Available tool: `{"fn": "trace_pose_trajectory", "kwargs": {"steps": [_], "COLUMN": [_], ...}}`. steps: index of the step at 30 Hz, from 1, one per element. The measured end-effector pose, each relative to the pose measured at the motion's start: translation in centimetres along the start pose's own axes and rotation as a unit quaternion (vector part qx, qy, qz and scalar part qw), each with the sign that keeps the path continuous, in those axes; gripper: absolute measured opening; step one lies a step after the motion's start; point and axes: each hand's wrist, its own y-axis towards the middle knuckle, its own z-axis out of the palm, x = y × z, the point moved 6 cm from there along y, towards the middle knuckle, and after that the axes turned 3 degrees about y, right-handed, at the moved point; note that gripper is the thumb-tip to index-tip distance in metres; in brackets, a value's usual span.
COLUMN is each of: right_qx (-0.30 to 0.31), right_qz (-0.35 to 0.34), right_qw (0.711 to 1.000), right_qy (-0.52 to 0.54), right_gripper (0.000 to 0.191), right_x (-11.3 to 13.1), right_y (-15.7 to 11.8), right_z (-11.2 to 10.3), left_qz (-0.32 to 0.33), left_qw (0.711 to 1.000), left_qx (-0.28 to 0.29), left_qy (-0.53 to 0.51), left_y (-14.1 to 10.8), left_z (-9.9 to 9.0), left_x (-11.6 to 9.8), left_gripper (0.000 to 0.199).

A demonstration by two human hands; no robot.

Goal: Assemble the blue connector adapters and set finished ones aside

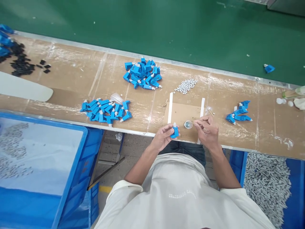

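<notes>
My left hand [164, 136] grips a blue plastic part [174, 132] with a pale tip pointing away from me. A thin wooden stick [194, 122] is pinched in my right hand [207, 131]. Its end is over a small round clear dish [188, 124] with something dark or bluish inside; whether it touches is too small to tell. Beneath the dish lies a cardboard sheet [184, 110], with a white strip [170, 108] along its left side and another white strip [202, 107] on its right.
Piles of blue parts [142, 73] and more blue parts [106, 110] lie to the left, a small group [239, 113] to the right. Small grey pieces [186, 86] sit behind the cardboard. Blue crates [83, 140] stand below the table edge.
</notes>
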Motion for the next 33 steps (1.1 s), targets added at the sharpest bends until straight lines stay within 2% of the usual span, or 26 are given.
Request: {"fn": "trace_pose_trajectory", "kwargs": {"steps": [3, 6, 16, 21, 23, 25, 27, 29, 33], "right_qx": [0.029, 0.042, -0.046, -0.01, -0.04, -0.104, -0.138, -0.133, -0.091], "right_qz": [-0.025, -0.015, -0.007, 0.007, 0.044, 0.09, 0.105, 0.079, -0.015], "right_qw": [0.999, 0.999, 0.999, 0.999, 0.997, 0.987, 0.977, 0.978, 0.989], "right_qy": [-0.018, -0.024, 0.005, 0.03, 0.049, 0.087, 0.127, 0.141, 0.114], "right_gripper": [0.014, 0.015, 0.012, 0.015, 0.015, 0.014, 0.014, 0.013, 0.006], "right_x": [0.4, 0.4, 1.8, 1.2, 0.6, 0.4, 1.0, 2.4, 5.3], "right_y": [0.1, 0.0, 0.3, 0.0, -0.2, -0.5, -0.8, -0.9, -0.9], "right_z": [0.8, 1.2, -1.3, -0.4, -0.8, -1.8, -2.6, -2.9, -2.7], "left_qz": [-0.003, -0.008, -0.012, -0.009, -0.013, -0.022, -0.03, -0.037, -0.046], "left_qw": [1.0, 1.0, 1.0, 1.0, 1.0, 0.999, 0.999, 0.998, 0.998], "left_qx": [0.006, 0.01, 0.007, 0.013, 0.022, 0.032, 0.037, 0.036, 0.03], "left_qy": [-0.005, -0.013, -0.012, -0.011, -0.008, -0.011, -0.021, -0.028, -0.021], "left_y": [0.0, 0.0, 0.0, 0.1, 0.0, 0.0, -0.1, -0.2, -0.5], "left_z": [0.0, 0.2, 0.7, 1.3, 1.6, 1.9, 2.1, 2.3, 2.5], "left_x": [0.1, 0.1, 0.0, 0.0, -0.1, 0.0, 0.0, 0.1, 0.2], "left_gripper": [0.05, 0.051, 0.049, 0.047, 0.046, 0.045, 0.045, 0.043, 0.04]}}
